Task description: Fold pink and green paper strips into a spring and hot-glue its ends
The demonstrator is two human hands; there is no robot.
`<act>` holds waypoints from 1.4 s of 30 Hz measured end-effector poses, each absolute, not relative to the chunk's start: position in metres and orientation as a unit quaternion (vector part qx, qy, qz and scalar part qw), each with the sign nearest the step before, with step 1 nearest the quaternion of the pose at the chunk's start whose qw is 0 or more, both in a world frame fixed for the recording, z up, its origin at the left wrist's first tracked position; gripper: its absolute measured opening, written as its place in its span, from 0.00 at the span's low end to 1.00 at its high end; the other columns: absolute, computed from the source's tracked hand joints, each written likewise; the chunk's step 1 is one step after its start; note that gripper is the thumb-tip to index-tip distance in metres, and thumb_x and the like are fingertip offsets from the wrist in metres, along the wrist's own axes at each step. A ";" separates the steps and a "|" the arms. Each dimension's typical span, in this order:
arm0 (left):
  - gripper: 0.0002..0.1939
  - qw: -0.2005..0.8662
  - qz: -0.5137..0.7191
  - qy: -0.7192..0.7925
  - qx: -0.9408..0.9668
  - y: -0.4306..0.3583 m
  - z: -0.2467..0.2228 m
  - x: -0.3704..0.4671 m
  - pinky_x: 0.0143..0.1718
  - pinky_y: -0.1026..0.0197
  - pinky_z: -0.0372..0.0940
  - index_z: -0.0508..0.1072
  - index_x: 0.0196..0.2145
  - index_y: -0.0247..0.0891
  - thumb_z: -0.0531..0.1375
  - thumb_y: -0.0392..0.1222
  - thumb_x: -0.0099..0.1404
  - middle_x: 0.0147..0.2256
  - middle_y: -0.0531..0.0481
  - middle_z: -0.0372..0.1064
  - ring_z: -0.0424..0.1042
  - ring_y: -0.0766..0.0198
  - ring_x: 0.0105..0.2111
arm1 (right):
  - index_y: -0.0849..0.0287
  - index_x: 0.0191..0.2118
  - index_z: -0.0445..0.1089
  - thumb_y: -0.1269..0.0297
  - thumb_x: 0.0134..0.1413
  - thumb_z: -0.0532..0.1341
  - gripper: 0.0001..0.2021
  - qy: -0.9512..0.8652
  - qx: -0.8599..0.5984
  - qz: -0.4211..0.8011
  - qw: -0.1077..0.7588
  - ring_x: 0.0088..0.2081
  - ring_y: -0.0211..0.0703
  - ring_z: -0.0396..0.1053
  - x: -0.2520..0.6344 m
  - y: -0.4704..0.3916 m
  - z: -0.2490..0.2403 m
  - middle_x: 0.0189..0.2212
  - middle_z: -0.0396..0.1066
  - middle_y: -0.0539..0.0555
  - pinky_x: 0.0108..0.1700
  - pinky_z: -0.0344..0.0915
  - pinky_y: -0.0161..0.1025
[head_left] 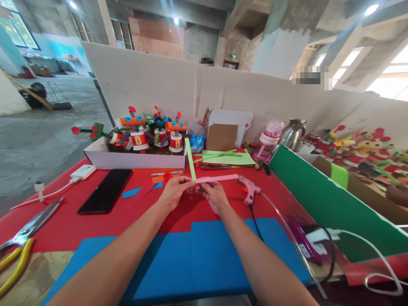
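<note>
My left hand pinches the lower end of a pale green paper strip, which stands up and away from me. A pink paper strip meets it there at about a right angle and runs to the right. My right hand grips the pink strip close to that corner, its fingers partly hidden underneath. Just past the pink strip's far end lies a pink glue gun. Small blue paper scraps and an orange scrap are left of my hands.
Paper-cup figures fill a white box behind. A phone and large scissors lie left. Green sheets and strips lie behind my hands. A green board, a purple power strip and cables are right.
</note>
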State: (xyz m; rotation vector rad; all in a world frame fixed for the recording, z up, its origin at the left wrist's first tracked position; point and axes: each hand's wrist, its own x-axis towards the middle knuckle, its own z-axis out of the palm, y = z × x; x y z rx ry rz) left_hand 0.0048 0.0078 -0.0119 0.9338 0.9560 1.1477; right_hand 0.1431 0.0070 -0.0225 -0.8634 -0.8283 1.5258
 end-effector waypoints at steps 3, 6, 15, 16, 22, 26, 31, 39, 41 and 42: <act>0.13 0.632 0.494 0.412 0.432 0.008 -0.013 0.005 0.24 0.65 0.60 0.74 0.23 0.32 0.69 0.45 0.44 0.21 0.50 0.70 0.65 0.70 0.20 | 0.59 0.27 0.72 0.60 0.29 0.73 0.15 -0.347 -0.351 0.670 0.555 0.24 0.34 0.68 0.144 0.005 -0.022 0.20 0.71 0.47 0.33 0.68 0.34; 0.13 0.624 0.496 0.416 0.437 0.008 -0.015 0.005 0.23 0.65 0.58 0.73 0.22 0.33 0.69 0.44 0.44 0.19 0.50 0.69 0.63 0.70 0.19 | 0.59 0.27 0.71 0.61 0.28 0.74 0.16 -0.354 -0.341 0.679 0.545 0.24 0.33 0.68 0.144 0.003 -0.022 0.20 0.71 0.46 0.31 0.67 0.31; 0.10 0.621 0.499 0.441 0.413 0.006 -0.012 0.008 0.23 0.65 0.58 0.74 0.20 0.33 0.68 0.41 0.40 0.18 0.51 0.69 0.64 0.70 0.19 | 0.59 0.28 0.73 0.59 0.31 0.73 0.15 -0.368 -0.371 0.668 0.530 0.24 0.32 0.68 0.143 0.006 -0.026 0.21 0.72 0.47 0.33 0.67 0.33; 0.10 0.619 0.498 0.444 0.415 0.007 -0.012 0.008 0.23 0.65 0.58 0.74 0.20 0.33 0.68 0.41 0.40 0.17 0.51 0.69 0.63 0.70 0.18 | 0.60 0.29 0.73 0.59 0.32 0.73 0.15 -0.372 -0.375 0.663 0.530 0.24 0.33 0.68 0.143 0.006 -0.026 0.21 0.72 0.47 0.33 0.67 0.33; 0.12 0.637 0.484 0.420 0.428 0.006 -0.012 0.007 0.25 0.63 0.60 0.77 0.26 0.32 0.68 0.41 0.43 0.23 0.46 0.73 0.68 0.65 0.22 | 0.60 0.29 0.75 0.59 0.34 0.71 0.13 -0.394 -0.411 0.607 0.554 0.23 0.34 0.67 0.142 0.008 -0.030 0.20 0.72 0.47 0.32 0.65 0.35; 0.16 0.644 0.490 0.392 0.437 0.003 -0.011 0.008 0.30 0.62 0.64 0.77 0.32 0.32 0.69 0.43 0.45 0.30 0.44 0.75 0.71 0.61 0.29 | 0.58 0.28 0.75 0.57 0.34 0.70 0.12 -0.387 -0.416 0.562 0.601 0.24 0.35 0.66 0.142 0.011 -0.030 0.19 0.71 0.46 0.32 0.65 0.35; 0.15 0.633 0.517 0.394 0.420 0.003 -0.014 0.013 0.30 0.62 0.64 0.74 0.28 0.34 0.69 0.45 0.45 0.26 0.47 0.73 0.70 0.64 0.27 | 0.58 0.26 0.74 0.59 0.36 0.69 0.10 -0.414 -0.428 0.537 0.597 0.24 0.36 0.66 0.141 0.010 -0.029 0.19 0.71 0.46 0.33 0.64 0.35; 0.14 0.602 0.517 0.441 0.421 0.004 -0.013 0.010 0.25 0.63 0.63 0.72 0.24 0.35 0.68 0.48 0.45 0.21 0.52 0.70 0.66 0.66 0.22 | 0.58 0.27 0.76 0.58 0.35 0.69 0.11 -0.423 -0.424 0.578 0.554 0.23 0.36 0.66 0.141 0.008 -0.027 0.19 0.71 0.46 0.32 0.63 0.35; 0.13 0.600 0.510 0.435 0.436 0.004 -0.013 0.009 0.25 0.64 0.62 0.72 0.23 0.36 0.68 0.47 0.46 0.21 0.52 0.69 0.65 0.67 0.22 | 0.58 0.25 0.76 0.58 0.34 0.69 0.11 -0.421 -0.429 0.578 0.552 0.22 0.35 0.64 0.142 0.009 -0.027 0.18 0.70 0.47 0.30 0.62 0.34; 0.13 0.601 0.510 0.430 0.440 0.004 -0.014 0.009 0.25 0.64 0.62 0.72 0.22 0.35 0.67 0.47 0.46 0.21 0.52 0.70 0.66 0.67 0.22 | 0.58 0.24 0.75 0.57 0.33 0.69 0.11 -0.417 -0.430 0.582 0.550 0.22 0.35 0.64 0.142 0.009 -0.027 0.17 0.70 0.47 0.30 0.61 0.34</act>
